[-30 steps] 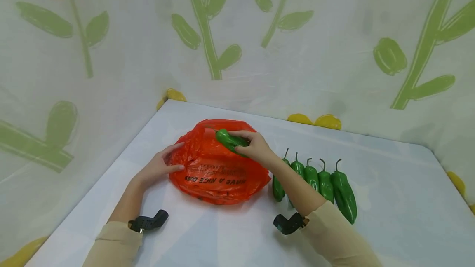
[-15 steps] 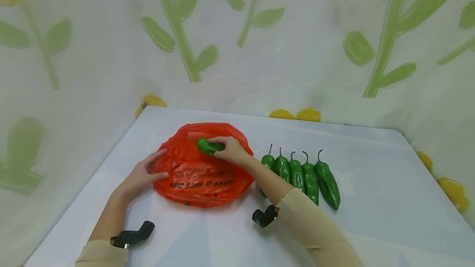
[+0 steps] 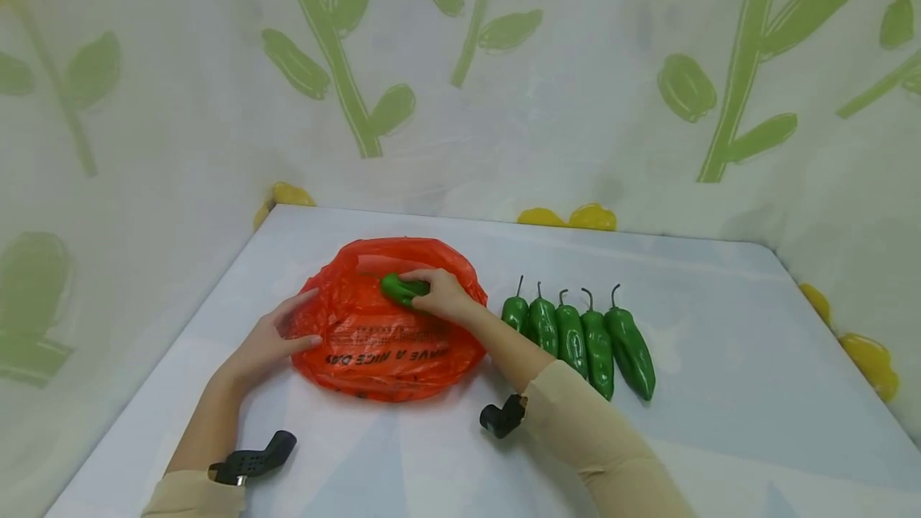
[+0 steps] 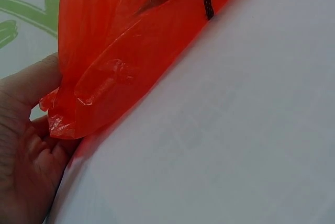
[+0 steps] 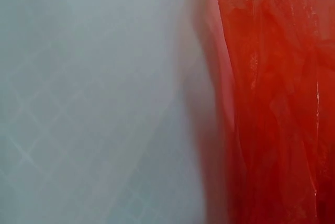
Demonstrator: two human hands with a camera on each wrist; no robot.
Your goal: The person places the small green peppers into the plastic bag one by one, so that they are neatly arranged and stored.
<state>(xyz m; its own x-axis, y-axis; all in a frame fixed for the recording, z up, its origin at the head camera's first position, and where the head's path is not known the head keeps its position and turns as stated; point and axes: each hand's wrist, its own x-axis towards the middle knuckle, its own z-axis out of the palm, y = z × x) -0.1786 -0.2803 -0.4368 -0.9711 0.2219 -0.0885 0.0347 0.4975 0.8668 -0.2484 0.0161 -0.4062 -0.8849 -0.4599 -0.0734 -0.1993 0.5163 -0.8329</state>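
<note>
A crumpled red plastic bag [image 3: 388, 374] with dark lettering lies on the white table. My right hand [image 3: 442, 294] pinches a green chili pepper [image 3: 403, 288] over the bag's upper middle, the stem end pointing left. Whether the pepper rests on the plastic or is inside the opening, I cannot tell. At the bag's left side is my left hand [image 3: 269, 342], thumb and fingers spread apart and touching the plastic. In the left wrist view the bag's edge [image 4: 120, 77] sits between that thumb and the fingers. The right wrist view has the bag's side [image 5: 277, 103] but no hand.
Several green peppers [image 3: 571, 334] lie side by side in a row to the right of the bag, stems away from me. My right forearm partly covers the leftmost ones. A wall with a flower print [image 3: 561, 142] stands behind the table [image 3: 719, 358].
The head view has swung right, so everything sits further left in it. My right hand has come down a little with the pepper, which lies more level now. The left hand stays at the bag.
</note>
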